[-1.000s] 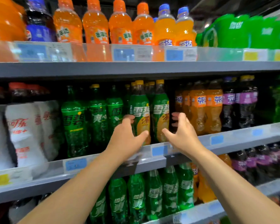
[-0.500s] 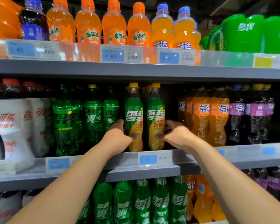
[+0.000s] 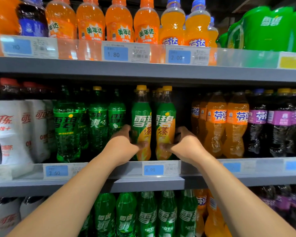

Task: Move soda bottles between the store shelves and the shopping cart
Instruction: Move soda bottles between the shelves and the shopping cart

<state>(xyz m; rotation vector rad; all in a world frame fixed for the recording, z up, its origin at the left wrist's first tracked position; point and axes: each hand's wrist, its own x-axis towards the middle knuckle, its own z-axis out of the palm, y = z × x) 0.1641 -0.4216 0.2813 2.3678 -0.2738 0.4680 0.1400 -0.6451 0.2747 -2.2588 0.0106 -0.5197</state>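
Two green soda bottles with yellow caps and orange-yellow lower labels stand side by side at the front of the middle shelf (image 3: 246, 168). My left hand (image 3: 123, 146) grips the left bottle (image 3: 141, 120) low down, thumb across its front. My right hand (image 3: 184, 144) grips the right bottle (image 3: 166, 120) the same way. Both bottles stand upright on the shelf. More yellow-capped bottles stand behind them. No shopping cart is in view.
Plain green bottles (image 3: 67, 127) and white cola bottles (image 3: 12, 130) stand to the left, orange bottles (image 3: 236, 124) and dark purple-labelled bottles (image 3: 280, 124) to the right. The top shelf (image 3: 143, 69) holds orange sodas close overhead. Green bottles (image 3: 147, 218) fill the shelf below.
Both hands reached in from the shelf edge and closed round the two yellow-capped green bottles. The view moved closer to the shelf.
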